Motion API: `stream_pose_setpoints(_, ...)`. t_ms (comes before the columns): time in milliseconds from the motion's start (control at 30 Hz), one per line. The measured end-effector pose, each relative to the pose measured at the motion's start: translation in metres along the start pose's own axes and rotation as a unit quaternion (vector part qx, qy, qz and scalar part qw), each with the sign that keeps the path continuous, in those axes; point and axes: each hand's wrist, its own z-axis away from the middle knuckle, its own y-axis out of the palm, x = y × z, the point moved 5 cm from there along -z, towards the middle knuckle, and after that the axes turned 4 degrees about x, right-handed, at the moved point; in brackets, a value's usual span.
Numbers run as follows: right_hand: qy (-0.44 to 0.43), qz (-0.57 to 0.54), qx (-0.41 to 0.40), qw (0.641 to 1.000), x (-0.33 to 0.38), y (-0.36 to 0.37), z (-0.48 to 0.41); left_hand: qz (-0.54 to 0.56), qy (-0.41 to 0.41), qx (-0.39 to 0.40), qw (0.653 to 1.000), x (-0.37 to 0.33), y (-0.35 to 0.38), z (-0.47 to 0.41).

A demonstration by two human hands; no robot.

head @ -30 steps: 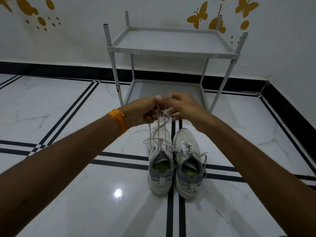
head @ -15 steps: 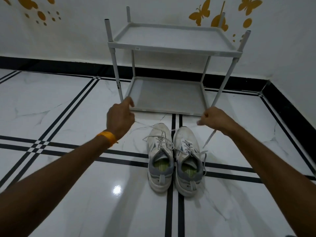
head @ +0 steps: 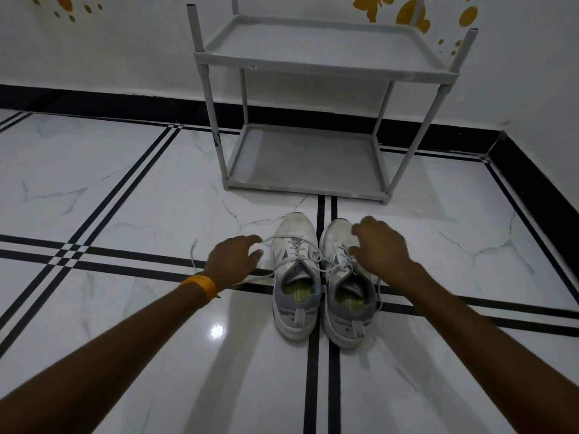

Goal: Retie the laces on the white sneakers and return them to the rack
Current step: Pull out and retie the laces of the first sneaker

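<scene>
Two white sneakers with grey heels stand side by side on the floor, toes toward the rack: the left sneaker [head: 294,277] and the right sneaker [head: 347,296]. The left one's lace [head: 272,240] runs from its eyelets to the fingertips of my left hand [head: 235,258], which hovers low just left of the shoe with its fingers curled on the lace. A loose lace tail [head: 193,252] trails left of that hand. My right hand [head: 380,242] hangs over the right sneaker's toe and laces, hiding them; I cannot see whether it holds a lace.
The grey two-shelf rack [head: 313,68] stands against the wall right behind the sneakers, with nothing on either shelf. The floor is glossy white tile with black lines. A black skirting runs along the wall, and a corner lies to the right.
My hands met above the left sneaker, pulled its lace ends apart sideways, and have now dropped low beside and over the shoes. The sneakers have not moved.
</scene>
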Motion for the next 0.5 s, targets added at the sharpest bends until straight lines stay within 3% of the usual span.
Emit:
stream_pose_setpoints(67,-0.044,-0.134,0.060,0.988,0.043,0.006,0.009,0.079,0.044,0.042,0.995,-0.036,0.014,0.002)
stream_pose_setpoints(133,-0.032,-0.181,0.129,0.975,0.065,0.022,0.014,0.102,0.050,0.030,0.993,-0.052,0.023,0.004)
stream_pose_setpoints(233,0.005,-0.247,0.116,0.962,0.060,0.032,0.014,0.110,0.045,-0.019,0.993,-0.052,0.024,0.005)
stream_pose_setpoints(367,0.017,-0.347,0.089,0.933,0.050,0.033,0.013,0.134,0.031,-0.012,0.990,-0.047,0.022,0.005)
stream_pose_setpoints(500,0.074,-0.326,0.088,0.938,0.032,0.039,0.003,0.084,0.028,-0.006,0.996,-0.044,0.020,-0.003)
